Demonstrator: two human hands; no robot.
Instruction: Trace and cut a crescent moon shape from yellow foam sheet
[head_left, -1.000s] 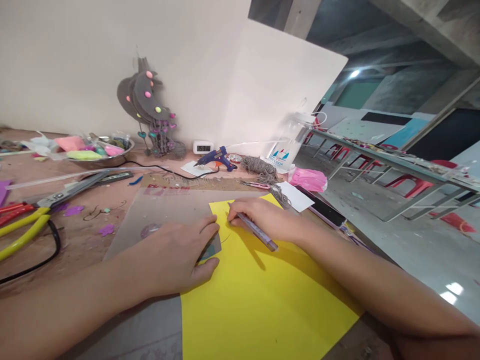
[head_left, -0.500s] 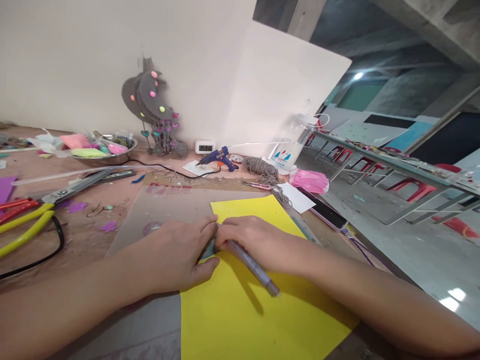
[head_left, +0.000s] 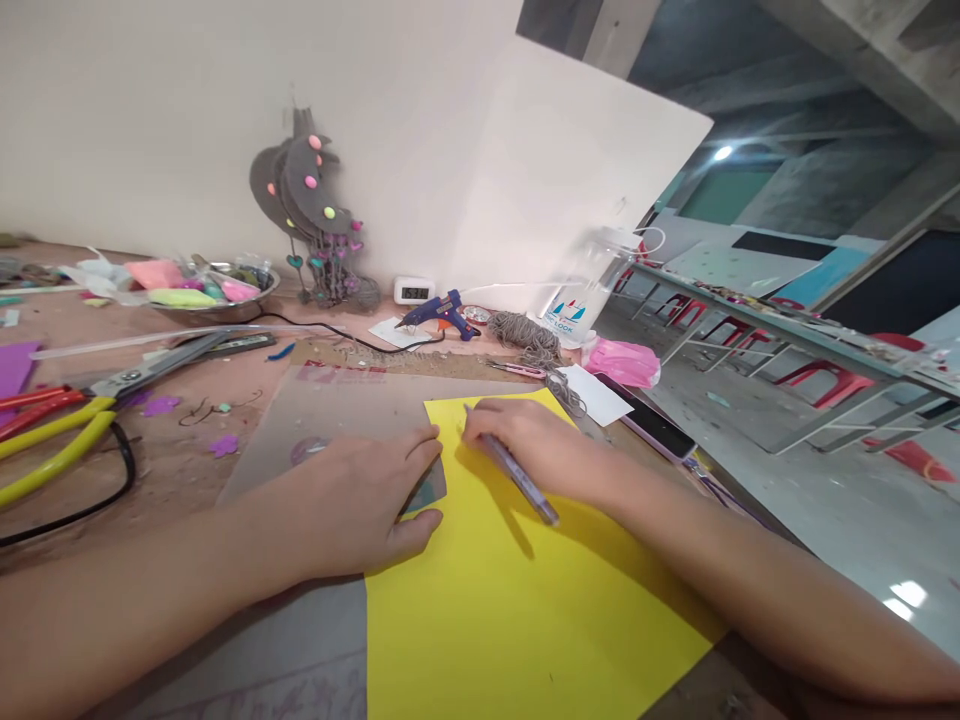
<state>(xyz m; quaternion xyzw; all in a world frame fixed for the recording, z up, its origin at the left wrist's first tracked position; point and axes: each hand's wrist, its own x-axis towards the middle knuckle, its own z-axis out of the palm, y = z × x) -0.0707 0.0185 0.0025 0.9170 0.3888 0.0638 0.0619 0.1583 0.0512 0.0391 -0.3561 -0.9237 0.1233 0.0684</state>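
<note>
A yellow paper sheet [head_left: 517, 600] lies on a grey cutting mat [head_left: 352, 400] in front of me. My left hand [head_left: 360, 500] presses flat on a small dark template [head_left: 427, 493] at the sheet's left edge. My right hand [head_left: 525, 440] grips a slim grey pen [head_left: 517, 478], its tip on the paper near the sheet's top left corner, just right of the template.
Yellow-handled pliers [head_left: 52, 455], scissors [head_left: 150, 365] and a metal bowl of coloured clay [head_left: 210, 295] lie at the left. A blue glue gun [head_left: 439, 312], grey yarn [head_left: 525, 335], a small clock [head_left: 414, 291] and a phone [head_left: 649, 420] sit behind. The table edge drops off on the right.
My right hand with the pen slid down beside my left fingers half a second ago, then moved back up toward the sheet's top. My left hand stayed put.
</note>
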